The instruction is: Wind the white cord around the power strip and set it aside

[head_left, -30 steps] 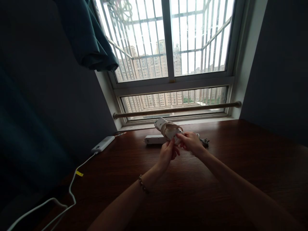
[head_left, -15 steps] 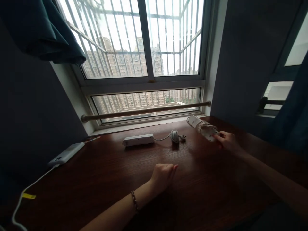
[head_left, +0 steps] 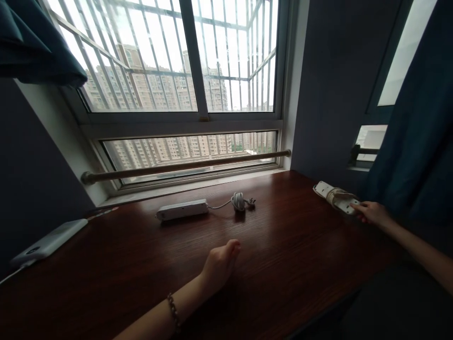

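My right hand is closed on the near end of a white power strip, which has its pale cord wound around its middle. It is held at the right side of the brown wooden tabletop, tilted with its far end to the left. My left hand, with a bracelet at the wrist, rests on the tabletop with its fingers curled in, and nothing shows in it. Beyond it lies a second white power strip, joined by a short cable to a coiled cord with a plug.
At the left edge lies a white box-like device with a white cable. A barred window stands behind the table, with a rail across its lower part. Blue curtains hang at the upper left and on the right.
My right hand has moved the cord-wrapped power strip further right. The view has turned to the right. My left hand stays curled on the tabletop, and the other strip lies still.
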`<state>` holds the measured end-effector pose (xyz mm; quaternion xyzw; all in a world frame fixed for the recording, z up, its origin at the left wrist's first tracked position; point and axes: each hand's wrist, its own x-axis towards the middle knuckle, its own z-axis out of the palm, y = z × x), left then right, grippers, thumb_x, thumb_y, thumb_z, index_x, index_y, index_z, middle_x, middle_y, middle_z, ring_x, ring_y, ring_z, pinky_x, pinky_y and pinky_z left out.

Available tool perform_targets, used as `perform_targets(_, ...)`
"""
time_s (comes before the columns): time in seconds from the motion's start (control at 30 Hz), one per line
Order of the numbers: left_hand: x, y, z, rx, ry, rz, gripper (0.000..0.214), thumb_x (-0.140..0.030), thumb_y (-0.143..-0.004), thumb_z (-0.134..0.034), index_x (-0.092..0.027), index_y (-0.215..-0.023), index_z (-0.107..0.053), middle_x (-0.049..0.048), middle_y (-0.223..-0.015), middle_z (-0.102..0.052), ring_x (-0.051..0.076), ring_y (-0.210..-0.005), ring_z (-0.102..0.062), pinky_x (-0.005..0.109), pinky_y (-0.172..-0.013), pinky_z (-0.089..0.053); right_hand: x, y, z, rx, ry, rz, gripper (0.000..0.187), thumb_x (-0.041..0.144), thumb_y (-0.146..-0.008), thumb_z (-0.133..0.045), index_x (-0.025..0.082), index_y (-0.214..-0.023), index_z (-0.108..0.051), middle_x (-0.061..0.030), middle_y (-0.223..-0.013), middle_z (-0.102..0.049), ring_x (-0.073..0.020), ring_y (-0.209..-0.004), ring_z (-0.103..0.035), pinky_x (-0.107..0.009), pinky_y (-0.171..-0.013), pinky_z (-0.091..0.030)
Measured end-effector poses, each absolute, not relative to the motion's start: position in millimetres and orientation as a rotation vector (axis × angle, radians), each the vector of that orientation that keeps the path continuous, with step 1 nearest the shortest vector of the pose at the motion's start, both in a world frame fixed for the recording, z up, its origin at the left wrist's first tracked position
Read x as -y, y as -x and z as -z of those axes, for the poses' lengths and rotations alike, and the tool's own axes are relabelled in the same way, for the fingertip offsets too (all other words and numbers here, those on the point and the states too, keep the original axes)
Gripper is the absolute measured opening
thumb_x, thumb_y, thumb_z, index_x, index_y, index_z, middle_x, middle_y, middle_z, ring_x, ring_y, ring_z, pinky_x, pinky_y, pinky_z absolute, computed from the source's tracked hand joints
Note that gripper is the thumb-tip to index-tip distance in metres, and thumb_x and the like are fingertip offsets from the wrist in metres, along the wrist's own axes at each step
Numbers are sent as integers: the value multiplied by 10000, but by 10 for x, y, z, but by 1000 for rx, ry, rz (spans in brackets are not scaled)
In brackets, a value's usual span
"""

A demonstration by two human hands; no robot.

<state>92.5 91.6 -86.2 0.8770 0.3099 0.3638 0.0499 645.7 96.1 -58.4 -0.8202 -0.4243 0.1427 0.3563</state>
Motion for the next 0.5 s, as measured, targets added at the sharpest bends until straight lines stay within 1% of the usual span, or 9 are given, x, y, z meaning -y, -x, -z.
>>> perform_targets(0.03, -905, -923, 850, -928, -2660, -1126, 178, -196, -876, -407, -134, -1041, -435, -16, -615, -509, 95, -516, -479, 210, -516, -370, -963, -6506, 602, 1084, 2117, -428, 297, 381, -744, -561, 88, -722, -605, -139, -620, -616, -173, -461, -536, -267, -434, -357)
perform_targets(0.1, -878, -918, 810, -852, -2670, -1157, 303, -196, -847, -465, -138, -1131, -376, 28, -762, -550, 115, -656, -525, 236, -618, -432, -962, -6582, 627, 1053, 2110, -568, 295, 376, -741, -580, 83, -725, -604, -130, -609, -606, -152, -452, -508, -257, -429, -338)
perform_targets(0.17, -850, -920, 758, -774, -2734, -1155, 360, -182, -827, -491, -143, -1161, -363, 86, -941, -547, 151, -845, -527, 291, -753, -450, -951, -6631, 636, 1019, 2104, -653, 303, 385, -731, -602, 82, -732, -604, -112, -588, -591, -133, -436, -477, -247, -413, -307)
perform_targets(0.23, -829, -931, 710, -721, -2826, -1119, 375, -167, -815, -501, -141, -1168, -376, 120, -1061, -513, 188, -981, -481, 346, -847, -427, -935, -6663, 638, 978, 2096, -715, 323, 402, -707, -631, 84, -752, -608, -100, -574, -580, -120, -423, -456, -238, -397, -278)
perform_targets(0.3, -817, -947, 677, -674, -2899, -1078, 370, -150, -809, -498, -137, -1163, -392, 129, -1108, -494, 207, -1031, -449, 379, -886, -406, -920, -6688, 644, 931, 2085, -759, 347, 413, -683, -657, 84, -785, -609, -94, -563, -573, -114, -417, -445, -228, -387, -260)
perform_targets(0.37, -812, -962, 663, -618, -2947, -1043, 346, -130, -805, -486, -135, -1143, -411, 128, -1115, -494, 215, -1041, -439, 397, -891, -399, -908, -6710, 660, 883, 2067, -786, 351, 396, -671, -677, 85, -818, -608, -87, -554, -567, -110, -416, -440, -217, -381, -258)
perform_targets(0.43, -808, -971, 661, -587, -2977, -1023, 318, -121, -802, -476, -137, -1116, -430, 127, -1120, -495, 222, -1045, -435, 410, -884, -398, -900, -6729, 684, 833, 2032, -808, 336, 363, -675, -688, 86, -846, -603, -93, -588, -584, -112, -440, -462, -208, -391, -289)
perform_targets(0.5, -800, -973, 663, -579, -2990, -1007, 287, -117, -799, -467, -141, -1084, -450, 124, -1123, -496, 225, -1046, -433, 415, -877, -399, -898, -6746, 712, 784, 1972, -839, 314, 338, -696, -680, 89, -868, -595, -112, -669, -613, -124, -502, -511, -207, -432, -356)
